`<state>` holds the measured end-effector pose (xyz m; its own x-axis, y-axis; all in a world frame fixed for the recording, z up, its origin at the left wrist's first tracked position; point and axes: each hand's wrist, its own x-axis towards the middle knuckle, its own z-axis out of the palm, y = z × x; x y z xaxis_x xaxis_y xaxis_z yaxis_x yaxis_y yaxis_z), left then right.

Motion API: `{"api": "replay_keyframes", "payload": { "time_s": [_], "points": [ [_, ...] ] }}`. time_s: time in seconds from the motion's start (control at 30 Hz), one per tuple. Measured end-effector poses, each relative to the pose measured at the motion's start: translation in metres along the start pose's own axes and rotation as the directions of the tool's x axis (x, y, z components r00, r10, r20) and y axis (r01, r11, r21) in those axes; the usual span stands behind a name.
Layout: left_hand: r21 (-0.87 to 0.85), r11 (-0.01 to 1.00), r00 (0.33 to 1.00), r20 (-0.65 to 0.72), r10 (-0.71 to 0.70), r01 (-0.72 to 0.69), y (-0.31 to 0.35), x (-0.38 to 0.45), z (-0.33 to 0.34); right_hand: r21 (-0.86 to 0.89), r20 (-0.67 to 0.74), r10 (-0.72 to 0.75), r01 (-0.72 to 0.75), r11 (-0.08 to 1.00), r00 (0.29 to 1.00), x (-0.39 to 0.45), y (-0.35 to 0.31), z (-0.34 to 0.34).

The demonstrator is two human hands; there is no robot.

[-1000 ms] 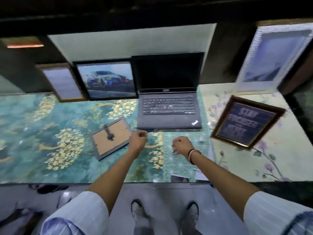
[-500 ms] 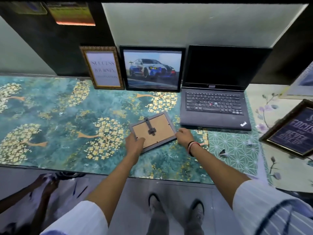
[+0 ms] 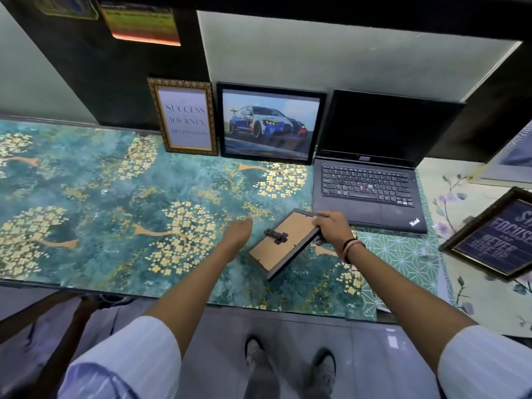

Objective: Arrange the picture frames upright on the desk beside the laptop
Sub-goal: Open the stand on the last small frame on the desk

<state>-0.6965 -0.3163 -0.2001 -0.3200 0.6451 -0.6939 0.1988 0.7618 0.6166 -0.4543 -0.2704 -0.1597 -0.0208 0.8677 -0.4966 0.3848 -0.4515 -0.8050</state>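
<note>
Gripping the far end of a small frame (image 3: 283, 242), the right hand (image 3: 332, 227) has its fingers closed round the edge, tilting it back-side up off the bench (image 3: 86, 197), just near of the laptop (image 3: 371, 182). The left hand (image 3: 237, 234) hangs open beside it, holding nothing. Two frames, a text frame (image 3: 184, 116) and a car picture (image 3: 270, 123), stand upright left of the laptop. Next, likely, the stand (image 3: 276, 236) needs unfolding and the frame turning upright.

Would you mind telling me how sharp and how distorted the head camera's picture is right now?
Head view: wide-angle bending curves the desk edge and tilts the laptop; the car picture frame and small frame's back in the right hand are sharp; the dark quote frame at the right edge is soft.
</note>
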Motion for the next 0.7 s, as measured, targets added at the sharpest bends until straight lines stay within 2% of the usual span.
{"api": "replay_keyframes", "payload": {
  "time_s": [0.1, 0.17, 0.3, 0.4, 0.53, 0.6, 0.63, 0.7],
  "points": [
    [-0.026, 1.000, 0.978, 0.208, 0.007, -0.001, 0.015, -0.001, 0.013, -0.052, 0.018, -0.029, 0.030, 0.998, 0.999, -0.001, 0.003, 0.003],
    [-0.025, 1.000, 0.971, 0.239, 0.018, -0.013, 0.017, -0.001, 0.020, -0.060, 0.015, -0.044, 0.045, 0.997, 0.999, -0.004, 0.004, 0.006],
    [-0.101, 0.995, 0.982, 0.182, 0.043, -0.025, 0.017, 0.005, 0.025, -0.103, -0.034, -0.061, 0.057, 0.993, 0.998, -0.012, 0.003, 0.005],
    [-0.307, 0.946, 0.988, 0.080, 0.134, -0.104, 0.028, 0.002, 0.018, -0.147, -0.104, -0.058, 0.042, 0.988, 0.993, -0.011, 0.001, 0.006],
    [-0.412, 0.899, 0.977, 0.073, 0.199, -0.152, 0.024, -0.002, 0.000, -0.142, -0.160, -0.033, 0.010, 0.990, 0.987, -0.010, -0.015, 0.011],
    [-0.319, 0.928, 0.977, 0.029, 0.211, -0.191, 0.004, -0.003, -0.011, -0.116, -0.169, -0.011, -0.009, 0.993, 0.986, -0.010, -0.025, 0.014],
    [-0.200, 0.955, 0.973, 0.030, 0.231, -0.220, -0.011, -0.001, -0.017, -0.106, -0.174, 0.010, -0.029, 0.994, 0.985, -0.009, -0.030, 0.016],
    [0.010, 0.961, 0.954, 0.123, 0.274, -0.277, -0.038, -0.003, -0.028, -0.051, -0.188, 0.058, -0.068, 0.996, 0.980, -0.003, -0.037, 0.020]
  ]
}}
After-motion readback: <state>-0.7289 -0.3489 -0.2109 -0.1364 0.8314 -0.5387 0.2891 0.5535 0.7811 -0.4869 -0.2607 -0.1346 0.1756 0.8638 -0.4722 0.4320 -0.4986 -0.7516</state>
